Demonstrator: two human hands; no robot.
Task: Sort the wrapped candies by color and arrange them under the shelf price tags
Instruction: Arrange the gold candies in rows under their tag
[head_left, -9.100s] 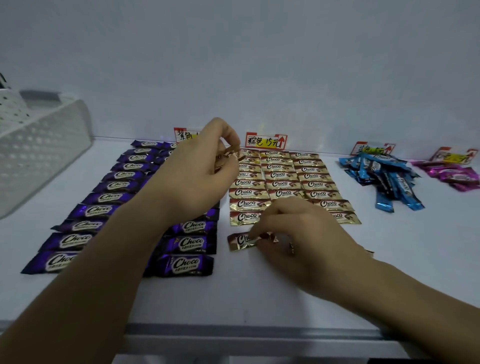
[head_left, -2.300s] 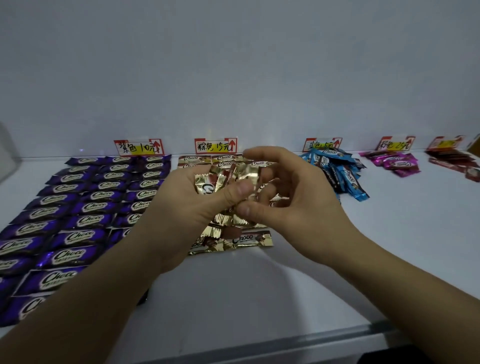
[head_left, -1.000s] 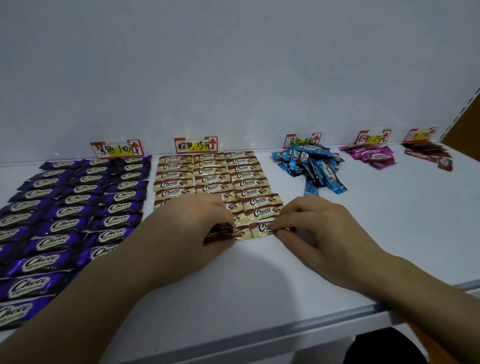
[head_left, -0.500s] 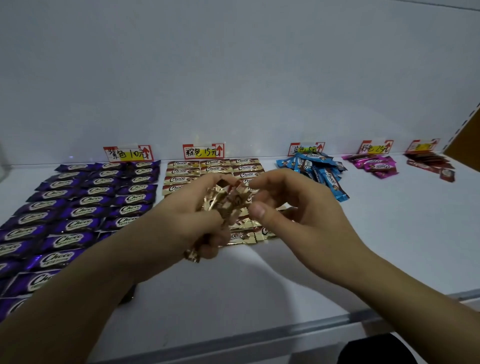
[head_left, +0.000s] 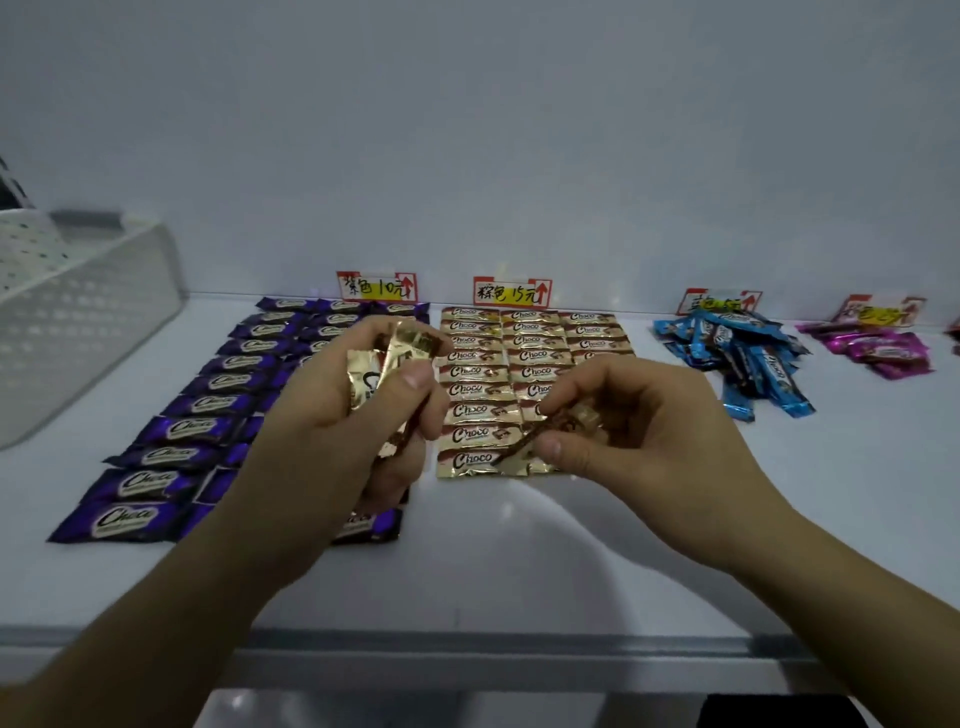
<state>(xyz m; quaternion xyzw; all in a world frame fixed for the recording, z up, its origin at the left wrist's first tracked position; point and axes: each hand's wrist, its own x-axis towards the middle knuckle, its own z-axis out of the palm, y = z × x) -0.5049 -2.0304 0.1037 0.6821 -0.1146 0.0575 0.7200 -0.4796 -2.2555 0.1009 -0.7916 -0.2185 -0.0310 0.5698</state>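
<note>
I have a small bunch of gold candies (head_left: 388, 358) fanned upright in the left hand (head_left: 332, 436), thumb pressed across their fronts and fingers curled behind. It hovers over the seam between the purple and gold groups. The right hand (head_left: 644, 431) pinches a single gold candy (head_left: 537, 435) between thumb and forefinger, tilted, low over the near end of the gold grid (head_left: 488, 374); I cannot tell whether it touches the shelf.

That grid lies flat in tidy columns under the middle price tag (head_left: 511, 292), running from the back wall toward me. To its left, purple candies (head_left: 208, 410) lie in neat rows under their own tag (head_left: 377, 286), the near ones partly hidden by my left forearm. To the right, well apart from the gold, blue candies (head_left: 748, 358) lie in a loose heap that covers the lower part of a third tag (head_left: 719, 300). Farther right, a smaller jumble of pink candies (head_left: 878, 348) lies below a fourth tag (head_left: 878, 310).

Everything rests on a white shelf (head_left: 519, 561) with a grey front edge. A white perforated basket (head_left: 78, 322) stands at the far left.
</note>
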